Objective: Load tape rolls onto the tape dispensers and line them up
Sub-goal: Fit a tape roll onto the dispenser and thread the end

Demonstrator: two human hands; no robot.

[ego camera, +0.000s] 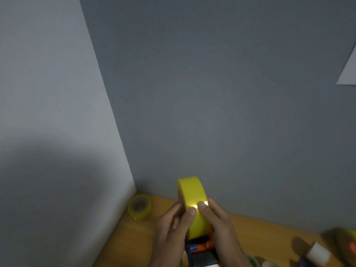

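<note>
A yellow roll (192,205) stands on edge low in the middle of the view, seated in a dispenser (200,247) whose orange and blue parts show just below it; the roll's broad outer band faces the camera and carries a bright glare spot where the thumbs meet it. No brand, label or writing can be read on the roll or the dispenser. The left hand (173,228) is closed around the roll's left side, fingers curled against its flat face and the thumb laid across the band, pointing up and to the right. The right hand (219,226) is closed around the right side of the roll and the dispenser frame, its thumb pressed on the band just beside the left thumb, the two thumb tips nearly touching. Both wrists enter from the bottom edge and angle upward toward the wall. Roll and dispenser are held over the wooden table (256,234), near its back edge. A second, paler translucent roll (139,207) lies on the table in the corner to the left, apart from the hands. At the lower right sit blurred items, including another dispenser (317,253) with a white part; its details cannot be made out. A grey wall (212,93) rises behind, with a lighter panel (48,93) on the left.
</note>
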